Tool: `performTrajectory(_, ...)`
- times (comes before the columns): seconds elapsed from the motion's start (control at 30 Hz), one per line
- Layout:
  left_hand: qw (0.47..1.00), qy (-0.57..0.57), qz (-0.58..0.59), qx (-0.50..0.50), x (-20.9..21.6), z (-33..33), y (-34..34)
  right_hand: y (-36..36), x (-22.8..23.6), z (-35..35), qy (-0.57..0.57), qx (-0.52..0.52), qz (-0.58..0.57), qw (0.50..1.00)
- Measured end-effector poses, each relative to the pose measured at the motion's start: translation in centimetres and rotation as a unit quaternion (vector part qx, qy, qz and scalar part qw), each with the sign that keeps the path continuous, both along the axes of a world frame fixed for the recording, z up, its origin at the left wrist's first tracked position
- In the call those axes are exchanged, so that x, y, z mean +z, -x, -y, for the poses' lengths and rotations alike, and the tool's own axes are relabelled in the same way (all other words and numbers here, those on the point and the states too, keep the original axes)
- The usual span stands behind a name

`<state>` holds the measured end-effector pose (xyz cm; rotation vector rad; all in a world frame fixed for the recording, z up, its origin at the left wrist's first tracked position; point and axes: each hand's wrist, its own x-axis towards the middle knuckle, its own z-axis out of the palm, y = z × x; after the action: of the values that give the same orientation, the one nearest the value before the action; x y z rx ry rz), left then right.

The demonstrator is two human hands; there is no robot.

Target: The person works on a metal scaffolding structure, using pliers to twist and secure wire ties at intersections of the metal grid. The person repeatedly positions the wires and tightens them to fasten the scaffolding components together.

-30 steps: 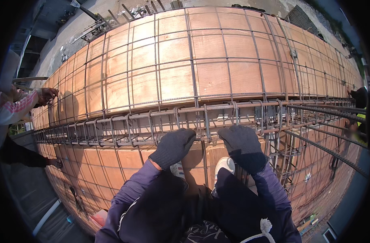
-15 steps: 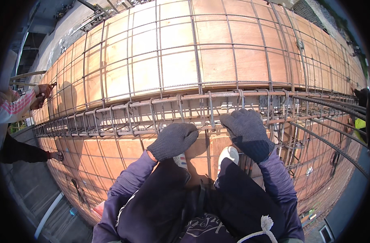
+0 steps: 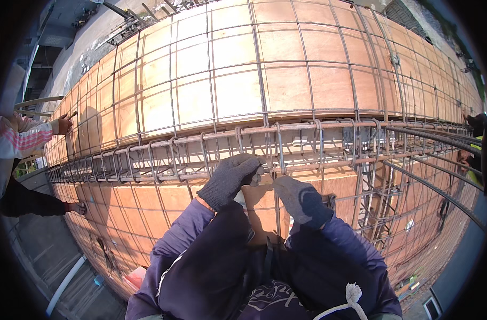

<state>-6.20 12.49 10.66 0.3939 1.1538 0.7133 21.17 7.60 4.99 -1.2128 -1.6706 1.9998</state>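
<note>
Both my hands wear dark grey knitted gloves and meet at the near rusty bar (image 3: 329,164) of a long rebar cage. My left hand (image 3: 227,182) is closed, its fingertips pinched just left of a stirrup (image 3: 280,146). Close on its right, my right hand (image 3: 305,201) is also closed, its fingertips pointing at the same spot below the bar. Whatever the fingers pinch is too small to make out. The cage runs left to right in front of me, with evenly spaced hooked stirrups around its bars.
Plywood panels (image 3: 286,85) with a rebar grid over them rise beyond the cage, and more lie below it. Loose long rebars (image 3: 441,140) slant out at the right. A person's hand (image 3: 65,125) touches the grid at far left; another person is partly visible at far right.
My right hand has moved left and toward me, turning its fingertips to the left hand. My left hand has shifted slightly up and right. The left person's hand has moved to the right.
</note>
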Motion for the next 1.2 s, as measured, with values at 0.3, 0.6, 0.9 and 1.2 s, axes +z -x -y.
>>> performTrajectory(0.3,0.962,-0.102,-0.18,-0.177,2.0,-1.5,-0.2,4.5,8.5,-6.3,-0.045,0.043,0.236,0.97)
performTrajectory(0.6,0.95,-0.199,-0.172,-0.167,2.4,-1.6,-1.3,5.1,8.9,-5.9,-0.266,0.082,0.22,0.935)
performTrajectory(0.9,0.934,-0.238,-0.227,-0.139,2.0,-1.9,-1.7,4.5,3.7,-5.7,-0.478,0.083,0.122,0.866)
performTrajectory(1.2,0.936,-0.238,-0.177,-0.188,2.0,-3.6,-0.6,5.1,8.0,-7.0,-0.056,0.027,0.112,0.992)
